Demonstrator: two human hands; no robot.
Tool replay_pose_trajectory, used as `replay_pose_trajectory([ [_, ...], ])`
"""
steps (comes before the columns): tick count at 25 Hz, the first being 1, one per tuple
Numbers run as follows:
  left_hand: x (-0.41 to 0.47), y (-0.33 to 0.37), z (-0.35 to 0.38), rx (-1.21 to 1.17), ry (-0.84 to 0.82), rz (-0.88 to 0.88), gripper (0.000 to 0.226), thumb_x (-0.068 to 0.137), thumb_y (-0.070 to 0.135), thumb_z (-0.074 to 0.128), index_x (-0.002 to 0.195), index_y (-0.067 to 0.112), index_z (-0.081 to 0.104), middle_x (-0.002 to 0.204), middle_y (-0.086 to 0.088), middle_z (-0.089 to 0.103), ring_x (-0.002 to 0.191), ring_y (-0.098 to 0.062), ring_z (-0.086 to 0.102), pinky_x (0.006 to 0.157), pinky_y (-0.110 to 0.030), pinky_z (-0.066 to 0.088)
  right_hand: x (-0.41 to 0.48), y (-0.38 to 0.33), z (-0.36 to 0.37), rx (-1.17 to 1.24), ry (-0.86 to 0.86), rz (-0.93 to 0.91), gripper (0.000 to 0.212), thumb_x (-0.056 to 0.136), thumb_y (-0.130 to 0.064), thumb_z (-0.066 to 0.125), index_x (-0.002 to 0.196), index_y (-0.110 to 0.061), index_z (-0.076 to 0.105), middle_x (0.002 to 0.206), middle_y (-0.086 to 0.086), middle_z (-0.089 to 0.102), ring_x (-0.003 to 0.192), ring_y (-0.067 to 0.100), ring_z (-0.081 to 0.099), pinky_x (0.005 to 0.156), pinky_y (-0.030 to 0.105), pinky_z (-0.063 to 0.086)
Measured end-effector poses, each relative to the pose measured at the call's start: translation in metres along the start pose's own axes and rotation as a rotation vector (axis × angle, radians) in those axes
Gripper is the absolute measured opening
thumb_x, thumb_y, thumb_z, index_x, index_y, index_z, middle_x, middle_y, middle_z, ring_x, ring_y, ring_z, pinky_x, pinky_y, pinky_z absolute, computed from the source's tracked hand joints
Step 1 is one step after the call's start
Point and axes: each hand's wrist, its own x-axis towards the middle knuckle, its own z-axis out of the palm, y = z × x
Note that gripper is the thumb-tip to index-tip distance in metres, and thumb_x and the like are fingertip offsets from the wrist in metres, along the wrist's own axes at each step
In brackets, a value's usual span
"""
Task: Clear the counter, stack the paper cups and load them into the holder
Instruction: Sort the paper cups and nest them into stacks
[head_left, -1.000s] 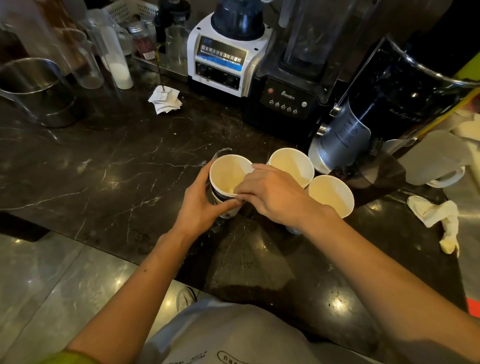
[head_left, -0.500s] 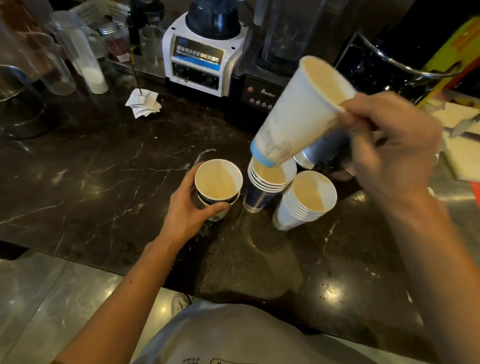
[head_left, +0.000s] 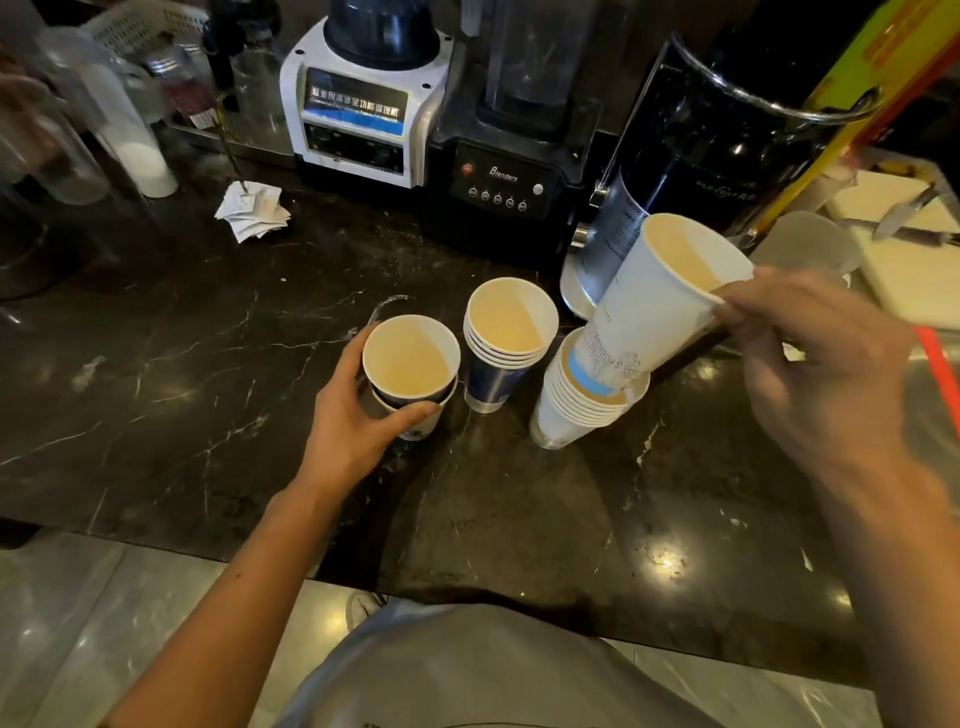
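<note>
Three stacks of paper cups stand on the dark marble counter (head_left: 156, 374). My left hand (head_left: 353, 421) grips the left stack (head_left: 410, 364), two nested cups with a dark blue outside. The middle stack (head_left: 506, 338) of several blue cups stands free. The right stack (head_left: 576, 410) is several white cups. My right hand (head_left: 810, 353) pinches the rim of a tilted white paper cup (head_left: 660, 306), whose blue-banded base sits in the mouth of the right stack.
Behind the cups stand a white blender base (head_left: 363, 114), a black blender base (head_left: 504, 182) and a large black urn (head_left: 717, 145). Folded white papers (head_left: 254, 210) lie at the back left, near clear jars (head_left: 119, 119). A cutting board with a knife (head_left: 909, 218) is at the far right.
My right hand lifted a white cup off the left stack, swung it right, and has now lowered its base into the right white stack. My left hand stayed on the left stack.
</note>
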Motion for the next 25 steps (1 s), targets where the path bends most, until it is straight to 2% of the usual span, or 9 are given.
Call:
replay_pose_trajectory([
  [4, 0.000, 0.000, -0.001, 0.009, 0.011, -0.001, 0.093, 0.072, 0.019, 0.084, 0.148, 0.028, 0.032, 0.147, 0.011, 0.043, 0.136, -0.007, 0.039, 0.114, -0.040, 0.037, -0.019, 0.010, 0.020, 0.000, -0.337, -0.007, 0.020, 0.088, 0.000, 0.056, 0.102, -0.002, 0.071, 0.094, 0.012, 0.069, 0.092, 0.032, 0.065, 0.087, 0.046, 0.055],
  [6, 0.000, 0.002, 0.001, 0.003, 0.002, -0.007, 0.093, 0.072, 0.019, 0.085, 0.148, 0.028, 0.032, 0.147, 0.011, 0.044, 0.136, -0.007, 0.039, 0.114, -0.039, 0.037, -0.032, 0.013, 0.037, 0.021, -0.607, 0.004, 0.018, 0.090, -0.007, 0.061, 0.105, -0.011, 0.071, 0.099, 0.005, 0.069, 0.096, 0.026, 0.064, 0.078, 0.049, 0.057],
  [8, -0.001, 0.003, -0.001, -0.002, -0.002, -0.011, 0.094, 0.071, 0.020, 0.085, 0.148, 0.028, 0.032, 0.145, 0.015, 0.044, 0.135, -0.005, 0.039, 0.113, -0.035, 0.037, -0.035, 0.009, 0.047, 0.075, -0.743, 0.050, 0.020, 0.095, -0.024, 0.057, 0.108, -0.017, 0.071, 0.103, 0.000, 0.069, 0.100, 0.021, 0.063, 0.080, 0.046, 0.056],
  [11, 0.002, 0.002, -0.003, 0.002, -0.046, -0.017, 0.096, 0.070, 0.021, 0.085, 0.148, 0.029, 0.032, 0.136, 0.025, 0.043, 0.132, 0.002, 0.039, 0.108, -0.021, 0.036, -0.021, -0.011, 0.050, 0.117, -0.601, 0.129, 0.032, 0.098, -0.035, 0.053, 0.122, -0.018, 0.066, 0.117, -0.002, 0.066, 0.112, 0.017, 0.059, 0.096, 0.032, 0.048],
  [13, 0.000, -0.002, -0.003, 0.011, -0.067, -0.030, 0.097, 0.068, 0.021, 0.086, 0.147, 0.032, 0.031, 0.134, 0.028, 0.043, 0.129, 0.008, 0.039, 0.103, -0.013, 0.034, -0.006, -0.038, 0.058, 0.177, -0.525, 0.055, 0.033, 0.098, -0.031, 0.056, 0.127, -0.016, 0.063, 0.120, 0.000, 0.065, 0.113, 0.017, 0.058, 0.096, 0.028, 0.044],
  [17, -0.007, -0.011, 0.004, -0.026, -0.060, -0.058, 0.092, 0.069, 0.019, 0.084, 0.143, 0.032, 0.032, 0.126, 0.032, 0.046, 0.114, 0.024, 0.045, 0.093, -0.002, 0.039, 0.008, -0.087, 0.109, 0.228, -0.650, -0.205, 0.037, 0.094, -0.025, 0.064, 0.128, -0.011, 0.062, 0.120, 0.007, 0.067, 0.113, 0.024, 0.059, 0.092, 0.035, 0.048],
  [21, -0.007, -0.013, 0.004, -0.026, -0.069, -0.062, 0.090, 0.071, 0.014, 0.084, 0.143, 0.031, 0.033, 0.126, 0.029, 0.048, 0.113, 0.023, 0.048, 0.088, -0.001, 0.042, 0.016, -0.105, 0.142, 0.085, -0.853, -0.291, 0.025, 0.095, -0.020, 0.061, 0.118, -0.015, 0.068, 0.112, 0.006, 0.070, 0.107, 0.027, 0.062, 0.101, 0.044, 0.046],
  [22, -0.007, -0.015, 0.002, -0.026, -0.079, -0.069, 0.089, 0.071, 0.013, 0.084, 0.142, 0.032, 0.034, 0.128, 0.027, 0.050, 0.116, 0.019, 0.049, 0.090, -0.004, 0.043, 0.020, -0.104, 0.140, 0.109, -0.790, -0.296, 0.020, 0.092, -0.016, 0.064, 0.111, -0.015, 0.071, 0.105, 0.006, 0.072, 0.102, 0.028, 0.064, 0.098, 0.047, 0.049],
  [25, -0.005, -0.017, 0.000, 0.007, -0.098, -0.073, 0.087, 0.073, 0.016, 0.083, 0.144, 0.028, 0.035, 0.129, 0.023, 0.051, 0.119, 0.009, 0.051, 0.096, -0.013, 0.044, 0.045, -0.097, 0.107, 0.268, -0.324, -0.212, 0.014, 0.088, -0.010, 0.066, 0.099, -0.008, 0.074, 0.092, 0.008, 0.073, 0.085, 0.027, 0.068, 0.085, 0.043, 0.055],
])
